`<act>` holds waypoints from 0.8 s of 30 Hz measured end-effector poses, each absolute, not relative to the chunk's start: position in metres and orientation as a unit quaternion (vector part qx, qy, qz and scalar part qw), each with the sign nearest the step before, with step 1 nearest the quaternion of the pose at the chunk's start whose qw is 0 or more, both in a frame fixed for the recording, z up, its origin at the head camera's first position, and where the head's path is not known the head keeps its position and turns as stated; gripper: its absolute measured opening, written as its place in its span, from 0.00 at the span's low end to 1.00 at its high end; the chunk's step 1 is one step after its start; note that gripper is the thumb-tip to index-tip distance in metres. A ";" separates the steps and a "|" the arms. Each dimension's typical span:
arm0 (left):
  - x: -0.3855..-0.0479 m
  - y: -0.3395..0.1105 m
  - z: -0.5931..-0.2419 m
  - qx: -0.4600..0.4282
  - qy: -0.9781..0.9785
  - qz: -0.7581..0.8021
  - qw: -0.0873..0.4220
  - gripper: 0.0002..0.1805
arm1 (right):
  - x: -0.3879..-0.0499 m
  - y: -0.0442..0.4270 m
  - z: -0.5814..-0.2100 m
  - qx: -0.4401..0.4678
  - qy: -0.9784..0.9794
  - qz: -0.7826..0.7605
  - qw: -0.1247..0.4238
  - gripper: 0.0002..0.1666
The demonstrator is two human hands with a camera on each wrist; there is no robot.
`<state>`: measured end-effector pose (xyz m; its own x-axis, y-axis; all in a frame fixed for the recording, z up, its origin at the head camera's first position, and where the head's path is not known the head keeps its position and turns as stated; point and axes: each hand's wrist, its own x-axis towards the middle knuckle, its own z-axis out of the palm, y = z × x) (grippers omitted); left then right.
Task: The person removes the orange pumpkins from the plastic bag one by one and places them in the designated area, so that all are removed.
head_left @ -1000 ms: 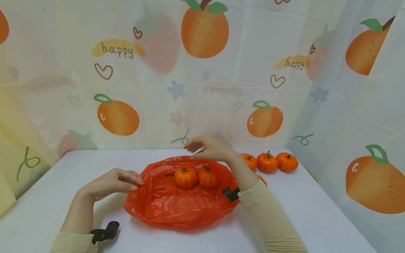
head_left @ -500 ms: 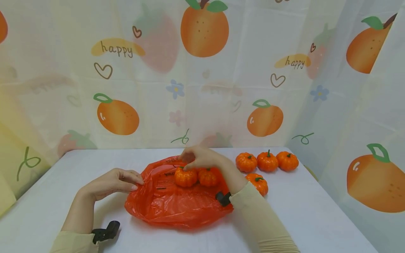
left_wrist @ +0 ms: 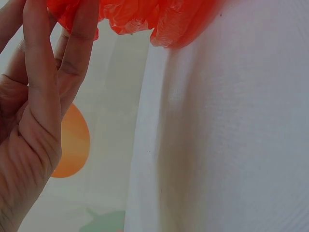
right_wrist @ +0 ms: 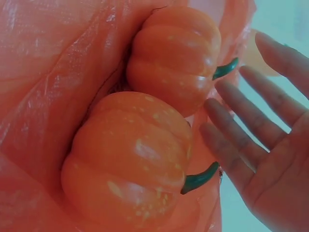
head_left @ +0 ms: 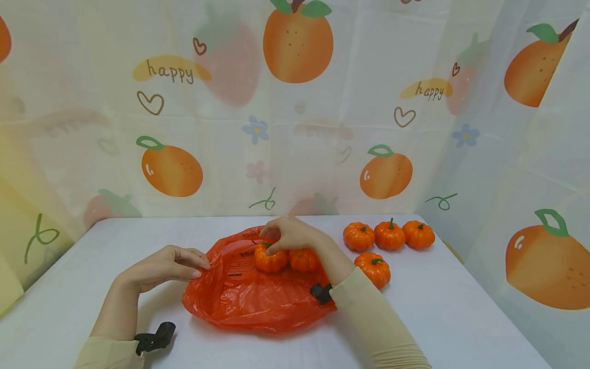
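A red plastic bag point(head_left: 267, 307) lies spread on the white table, its mouth facing the camera. Two small orange pumpkins with green stems sit side by side in it: a left pumpkin point(head_left: 270, 261) and a right pumpkin point(head_left: 304, 261). The left hand point(head_left: 161, 271) pinches the bag's left edge; in the left wrist view the red plastic point(left_wrist: 133, 17) reaches its fingertips. Over the left pumpkin's top is the right hand point(head_left: 295, 236), partly covering both pumpkins. The right wrist view shows that hand's fingers point(right_wrist: 248, 116) spread beside the stems, not curled round either pumpkin.
Right of the bag, three pumpkins point(head_left: 389, 236) stand in a row near the table's back edge. Another pumpkin point(head_left: 374, 270) lies in front of them, close to the right forearm. A fruit-printed curtain point(head_left: 295, 128) hangs behind the table point(head_left: 461, 318).
The right hand has come down from above the bag's back rim to the left pumpkin's top. The left hand keeps its hold on the bag's edge.
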<state>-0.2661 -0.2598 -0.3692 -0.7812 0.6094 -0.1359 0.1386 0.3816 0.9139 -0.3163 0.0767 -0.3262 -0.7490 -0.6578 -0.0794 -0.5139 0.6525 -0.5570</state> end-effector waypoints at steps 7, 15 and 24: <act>-0.267 -0.258 -0.369 0.236 0.796 0.505 0.235 0.16 | -0.316 0.075 -0.333 -0.327 0.904 -0.242 0.130 0.29; -0.266 -0.256 -0.369 0.232 0.799 0.501 0.237 0.17 | -0.314 0.075 -0.339 -0.308 0.910 -0.244 0.135 0.31; -0.266 -0.255 -0.369 0.230 0.801 0.498 0.238 0.15 | -0.313 0.073 -0.346 -0.297 0.917 -0.235 0.130 0.37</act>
